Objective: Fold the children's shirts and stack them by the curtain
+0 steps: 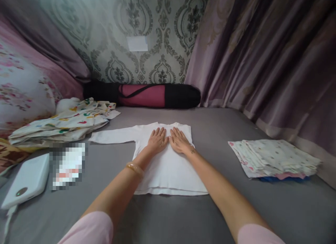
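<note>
Your left hand (156, 141) and right hand (179, 141) lay palm down, open with fingers extended, on the upper chest of the white shirt (170, 170), pressing it and gripping nothing. The shirt sat straight ahead on the grey sheet (210, 127), its neck toward 12 o'clock and hem toward 6. Its body looked flat and unfolded; one sleeve (112, 136) reached out to 9 o'clock, while the other did not show, seemingly tucked in. Bare sheet separated the shirt from the folded pile (283, 155) at 3 o'clock, giving room on that side. Past the sleeve's cuff, printed clothes (68, 120) lay near at 10 o'clock, tighter for moving; the rolled bag (143, 95) bounded 12 o'clock.
</note>
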Demonstrator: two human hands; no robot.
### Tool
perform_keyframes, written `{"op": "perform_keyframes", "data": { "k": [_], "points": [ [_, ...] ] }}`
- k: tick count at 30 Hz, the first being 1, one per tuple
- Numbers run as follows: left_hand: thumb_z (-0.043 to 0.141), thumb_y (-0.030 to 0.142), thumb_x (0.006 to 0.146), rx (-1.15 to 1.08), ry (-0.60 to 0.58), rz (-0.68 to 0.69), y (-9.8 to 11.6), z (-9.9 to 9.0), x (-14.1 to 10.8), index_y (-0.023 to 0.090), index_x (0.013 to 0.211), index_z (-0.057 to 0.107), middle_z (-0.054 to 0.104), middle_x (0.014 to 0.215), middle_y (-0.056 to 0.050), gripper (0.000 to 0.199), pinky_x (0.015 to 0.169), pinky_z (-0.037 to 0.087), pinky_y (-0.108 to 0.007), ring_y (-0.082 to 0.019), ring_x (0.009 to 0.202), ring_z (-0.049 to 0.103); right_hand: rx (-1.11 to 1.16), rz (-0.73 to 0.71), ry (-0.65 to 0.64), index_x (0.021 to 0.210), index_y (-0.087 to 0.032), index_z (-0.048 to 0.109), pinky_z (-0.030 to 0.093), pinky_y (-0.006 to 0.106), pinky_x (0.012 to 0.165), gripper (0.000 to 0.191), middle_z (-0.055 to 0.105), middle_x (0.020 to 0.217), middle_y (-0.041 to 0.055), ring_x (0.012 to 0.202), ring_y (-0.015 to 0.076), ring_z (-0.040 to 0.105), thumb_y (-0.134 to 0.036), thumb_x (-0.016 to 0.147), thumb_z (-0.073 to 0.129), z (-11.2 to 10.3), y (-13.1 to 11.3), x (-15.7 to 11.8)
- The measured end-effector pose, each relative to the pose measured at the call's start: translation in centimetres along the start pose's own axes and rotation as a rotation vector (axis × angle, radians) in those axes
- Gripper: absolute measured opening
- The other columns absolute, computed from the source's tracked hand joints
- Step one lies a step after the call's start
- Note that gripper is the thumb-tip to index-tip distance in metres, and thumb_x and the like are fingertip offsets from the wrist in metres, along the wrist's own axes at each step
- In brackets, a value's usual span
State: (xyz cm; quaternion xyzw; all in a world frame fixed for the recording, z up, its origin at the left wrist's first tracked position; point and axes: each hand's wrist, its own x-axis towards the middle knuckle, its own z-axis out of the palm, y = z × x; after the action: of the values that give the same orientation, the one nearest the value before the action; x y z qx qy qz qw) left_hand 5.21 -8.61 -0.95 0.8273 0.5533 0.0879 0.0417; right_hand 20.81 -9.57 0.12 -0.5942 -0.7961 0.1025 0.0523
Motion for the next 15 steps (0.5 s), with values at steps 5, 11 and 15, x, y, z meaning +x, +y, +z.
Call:
{"op": "perform_keyframes", "data": {
  "k": [5, 11, 15],
  "points": [
    [0.029, 0.042, 0.095, -0.007, 0.011, -0.016, 0.0, 0.2, 0.2, 0.008, 0.145, 0.032, 0.029, 0.153, -0.016, 0.061, 0.115, 0.015, -0.044, -0.030, 0.142, 0.024, -0.068, 0.168, 0.033, 0.148, 0.003, 0.020, 0.006, 0.039, 0.117, 0.066, 0.014, 0.157, 0.0188, 0.145, 0.0266, 0.009, -0.038, 0.097, 0.021, -0.5, 1.5, -0.8],
    [0.030, 0.054, 0.093, -0.013, -0.044, -0.062, -0.4, -0.7, -0.2, 0.001, 0.146, 0.028, 0.025, 0.153, -0.022, 0.075, 0.115, 0.016, -0.042, -0.032, 0.143, 0.021, -0.066, 0.229, 0.026, 0.150, -0.002, 0.021, 0.006, 0.042, 0.116, 0.068, 0.011, 0.157, 0.0195, 0.145, 0.0291, 0.007, -0.043, 0.096, 0.027, -1.3, 2.5, -1.4],
    [0.032, 0.060, 0.091, -0.030, -0.051, -0.087, -0.8, -1.3, -0.6, 0.010, 0.147, 0.030, 0.023, 0.154, -0.021, 0.075, 0.113, 0.014, -0.050, -0.035, 0.144, 0.016, -0.031, 0.228, 0.038, 0.151, -0.012, 0.023, 0.009, 0.044, 0.115, 0.070, 0.008, 0.158, 0.0174, 0.145, 0.0305, 0.004, -0.053, 0.095, 0.030, -0.9, 3.3, -1.6]
  ]
}}
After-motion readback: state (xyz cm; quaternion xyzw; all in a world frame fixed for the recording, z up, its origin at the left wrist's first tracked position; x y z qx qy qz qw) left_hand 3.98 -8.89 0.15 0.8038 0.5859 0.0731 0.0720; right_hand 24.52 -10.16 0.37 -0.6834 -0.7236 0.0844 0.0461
